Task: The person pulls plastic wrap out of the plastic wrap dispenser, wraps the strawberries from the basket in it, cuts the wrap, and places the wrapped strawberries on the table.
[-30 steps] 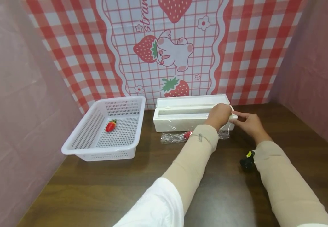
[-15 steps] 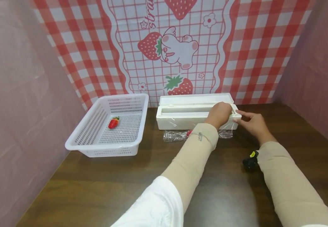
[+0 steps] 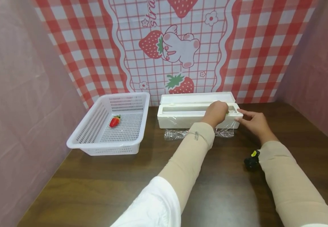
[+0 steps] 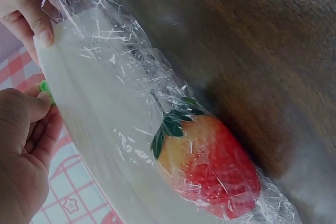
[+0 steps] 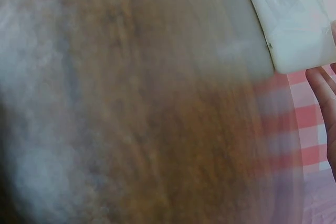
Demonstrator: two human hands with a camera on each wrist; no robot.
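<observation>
A long white box (image 3: 178,122) stands with its lid raised at the back of the table. My left hand (image 3: 216,113) is over its slot, right of the middle. Between thumb and fingers it pinches a small green tab (image 4: 46,92) at the box's edge, seen in the left wrist view. My right hand (image 3: 255,124) grips the box's right end between thumb and fingers. Clear plastic film (image 4: 118,38) hangs down the box's front, and a strawberry (image 4: 218,169) with green leaves lies wrapped in it. The left sleeve hides that strawberry in the head view.
A white perforated basket (image 3: 104,145) stands on the left, with one strawberry (image 3: 115,121) inside. By the right sleeve is a black item (image 3: 251,160) with a yellow patch. A checked red-and-white cloth (image 3: 266,53) hangs close behind the box.
My left hand has slid a little to the left along the box. The right hand keeps hold of the box's right end. The head view has shifted slightly.
</observation>
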